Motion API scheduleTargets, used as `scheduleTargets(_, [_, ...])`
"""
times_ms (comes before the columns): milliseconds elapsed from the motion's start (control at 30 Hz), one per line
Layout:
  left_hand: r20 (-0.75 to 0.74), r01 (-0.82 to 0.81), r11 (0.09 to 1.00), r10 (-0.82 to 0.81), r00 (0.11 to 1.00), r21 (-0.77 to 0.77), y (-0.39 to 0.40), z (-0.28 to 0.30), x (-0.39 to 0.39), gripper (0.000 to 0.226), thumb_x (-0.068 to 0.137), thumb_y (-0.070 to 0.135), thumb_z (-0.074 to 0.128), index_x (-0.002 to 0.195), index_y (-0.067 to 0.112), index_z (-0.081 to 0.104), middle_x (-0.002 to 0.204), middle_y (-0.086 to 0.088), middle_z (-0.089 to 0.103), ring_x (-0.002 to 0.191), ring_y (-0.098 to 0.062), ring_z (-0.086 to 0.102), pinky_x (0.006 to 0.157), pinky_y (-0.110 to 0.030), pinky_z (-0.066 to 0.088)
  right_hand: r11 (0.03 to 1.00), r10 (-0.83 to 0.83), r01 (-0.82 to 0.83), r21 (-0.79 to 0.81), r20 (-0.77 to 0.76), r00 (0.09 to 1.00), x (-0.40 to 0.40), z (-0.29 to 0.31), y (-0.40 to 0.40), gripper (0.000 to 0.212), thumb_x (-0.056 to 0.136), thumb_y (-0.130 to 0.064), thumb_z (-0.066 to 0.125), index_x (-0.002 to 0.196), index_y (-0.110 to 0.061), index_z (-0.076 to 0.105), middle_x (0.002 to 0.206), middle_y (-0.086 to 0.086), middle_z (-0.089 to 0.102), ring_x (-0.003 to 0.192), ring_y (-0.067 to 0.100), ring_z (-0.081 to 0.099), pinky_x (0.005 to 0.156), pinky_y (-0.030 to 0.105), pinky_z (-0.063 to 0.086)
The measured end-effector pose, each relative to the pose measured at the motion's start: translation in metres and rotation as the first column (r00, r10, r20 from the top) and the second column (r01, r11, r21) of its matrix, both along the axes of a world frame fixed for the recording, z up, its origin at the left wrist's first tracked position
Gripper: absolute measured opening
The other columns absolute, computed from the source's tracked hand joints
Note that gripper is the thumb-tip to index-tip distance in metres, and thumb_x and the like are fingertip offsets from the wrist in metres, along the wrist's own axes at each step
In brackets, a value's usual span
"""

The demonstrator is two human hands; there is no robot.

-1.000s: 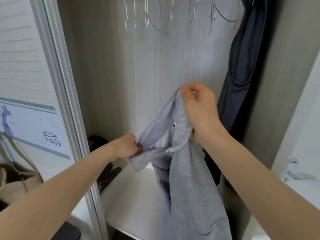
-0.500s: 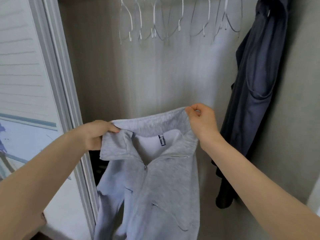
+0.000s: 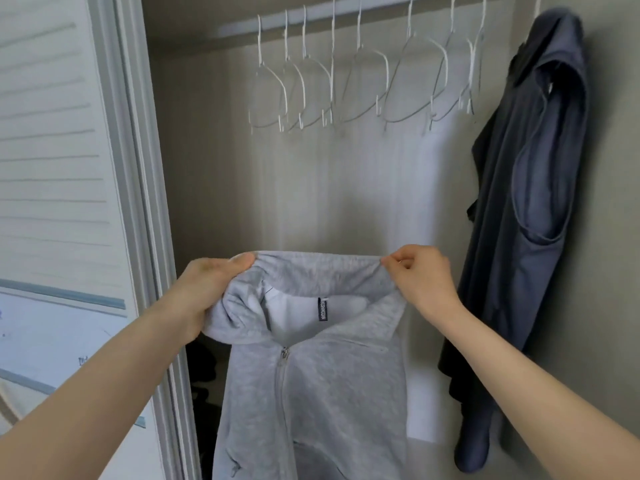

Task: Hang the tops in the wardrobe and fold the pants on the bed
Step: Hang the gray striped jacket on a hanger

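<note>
Person stands at the open wardrobe (image 3: 214, 188), both bare arms out in front. Grey zip sweatshirt (image 3: 311, 393) held up by its collar between the two hands, front facing the person, body hanging straight down below the grip.

Left hand (image 3: 204, 292): fingers curled round a bunched wad of the collar's left end, thumb lying along the top edge. Firm grip, fabric gathered in the fist.

Right hand (image 3: 420, 278): thumb and forefinger pinching the collar's right corner, other fingers curled in behind. Light pinch, little fabric taken.

Collar edge runs stretched and roughly level between the two grips. Just below it, inside the neck, a small dark label (image 3: 323, 309), upright. Zip (image 3: 282, 372) drops from below the collar, nearer the left grip, closed as far as visible. Pocket opening low on the left side, partly cut off by the frame edge.

Above both grips, well apart from them: rail (image 3: 346, 12) with a row of bare white wire hangers (image 3: 349, 84), none touching the sweatshirt.

Right of the right grip: dark blue-grey garment (image 3: 530, 209) hanging against the wardrobe's side wall, reaching below hand level.

Left of the left grip: pale sliding door frame (image 3: 138, 202) and slatted door panel (image 3: 52, 133). Below the left grip, behind the sweatshirt, dark items low in the wardrobe; can't tell what they are.
</note>
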State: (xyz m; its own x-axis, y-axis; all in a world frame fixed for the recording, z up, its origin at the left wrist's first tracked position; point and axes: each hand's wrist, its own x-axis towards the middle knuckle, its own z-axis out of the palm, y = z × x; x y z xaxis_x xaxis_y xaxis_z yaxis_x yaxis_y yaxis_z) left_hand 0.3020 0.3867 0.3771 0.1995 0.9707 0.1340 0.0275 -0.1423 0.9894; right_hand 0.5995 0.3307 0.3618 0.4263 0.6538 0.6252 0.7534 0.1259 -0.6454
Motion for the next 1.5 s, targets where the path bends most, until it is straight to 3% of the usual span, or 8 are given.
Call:
scheduleTargets(200, [0.197, 0.172, 0.985, -0.169, 0.966, 0.002, -0.001, 0.031, 0.039, 0.035, 0.071, 0.042, 0.071, 0.069, 0.008, 0.079, 0.081, -0.013, 0.076, 0.070, -0.015, 0.074, 0.052, -0.018, 0.054, 0.989, -0.129, 0.108, 0.105, 0.217, 0.968, 0.001, 0.056, -0.022, 0.042, 0.096, -0.039, 0.038, 0.078, -0.011, 0.064, 0.065, 0.004, 0.066, 0.070, 0.029, 0.063, 0.073, 0.040, 0.053])
scheduleTargets(367, [0.238, 0.207, 0.978, -0.205, 0.949, 0.018, 0.003, 0.053, 0.071, 0.048, 0.088, 0.033, 0.068, 0.110, -0.010, 0.067, 0.106, -0.027, 0.070, 0.100, -0.032, 0.069, 0.079, -0.031, 0.058, 0.901, -0.297, 0.168, 0.399, 0.287, 0.911, 0.001, 0.117, -0.044, 0.040, 0.097, -0.037, 0.036, 0.083, -0.010, 0.061, 0.070, 0.006, 0.066, 0.072, 0.032, 0.060, 0.068, 0.043, 0.051])
scheduleTargets(600, [0.205, 0.303, 0.952, -0.303, 0.931, 0.035, 0.012, 0.074, 0.086, 0.040, 0.080, 0.029, 0.074, 0.099, -0.006, 0.072, 0.099, -0.025, 0.072, 0.093, -0.031, 0.071, 0.089, -0.035, 0.056, 0.695, -0.453, 0.167, 0.699, 0.246, 0.857, 0.018, 0.211, -0.053, 0.023, 0.098, -0.022, 0.037, 0.094, -0.012, 0.057, 0.088, 0.004, 0.060, 0.088, 0.025, 0.049, 0.066, 0.033, 0.034])
scheduleTargets(767, [-0.037, 0.289, 0.925, -0.290, 0.956, 0.247, 0.024, 0.080, 0.082, 0.018, 0.076, 0.017, 0.080, 0.077, 0.000, 0.074, 0.084, -0.022, 0.073, 0.068, -0.023, 0.068, 0.062, -0.026, 0.054, 0.817, -0.394, 0.306, 0.489, 0.087, 0.915, 0.053, 0.276, -0.025, 0.027, 0.097, -0.020, 0.040, 0.109, -0.001, 0.054, 0.112, 0.019, 0.060, 0.101, 0.035, 0.054, 0.077, 0.031, 0.034])
scheduleTargets(900, [-0.463, 0.225, 0.735, 0.134, 0.876, 0.639, 0.042, 0.084, 0.077, 0.032, 0.081, 0.028, 0.078, 0.067, 0.004, 0.063, 0.054, -0.006, 0.054, 0.051, -0.011, 0.043, 0.054, -0.028, 0.037, 0.938, -0.326, 0.322, 0.128, 0.009, 0.945, 0.069, 0.291, -0.011, 0.050, 0.101, -0.035, 0.034, 0.125, 0.006, 0.049, 0.121, 0.022, 0.058, 0.102, 0.033, 0.055, 0.081, 0.033, 0.040])
scheduleTargets(1167, [-0.404, 0.147, 0.625, 0.293, 0.866, 0.767, 0.050, 0.095, 0.086, 0.040, 0.085, 0.032, 0.071, 0.061, 0.004, 0.057, 0.052, -0.006, 0.052, 0.046, -0.011, 0.038, 0.052, -0.029, 0.035, 1.000, -0.014, 0.010, -0.020, -0.225, 0.974, 0.077, 0.294, -0.002, 0.054, 0.098, -0.043, 0.043, 0.136, -0.006, 0.045, 0.119, 0.004, 0.053, 0.103, 0.019, 0.041, 0.092, 0.036, 0.032])
scheduleTargets(1333, [-0.434, 0.142, 0.620, 0.350, 0.831, 0.772, 0.051, 0.096, 0.092, 0.038, 0.084, 0.035, 0.069, 0.062, 0.005, 0.059, 0.057, -0.010, 0.059, 0.049, -0.014, 0.044, 0.054, -0.037, 0.043, 0.999, -0.037, 0.046, 0.023, -0.295, 0.955, 0.080, 0.301, 0.007, 0.016, 0.100, -0.013, 0.044, 0.108, -0.005, 0.055, 0.135, 0.012, 0.049, 0.124, 0.030, 0.045, 0.095, 0.042, 0.038])
scheduleTargets(1500, [-0.479, 0.160, 0.634, 0.371, 0.796, 0.757, 0.059, 0.090, 0.095, 0.039, 0.085, 0.032, 0.068, 0.060, 0.004, 0.060, 0.059, -0.015, 0.060, 0.049, -0.015, 0.043, 0.055, -0.038, 0.044, 0.989, 0.038, 0.017, 0.145, -0.368, 0.929, 0.083, 0.309, 0.002, 0.028, 0.098, -0.015, 0.045, 0.121, -0.005, 0.059, 0.134, 0.010, 0.052, 0.123, 0.028, 0.046, 0.096, 0.048, 0.037])
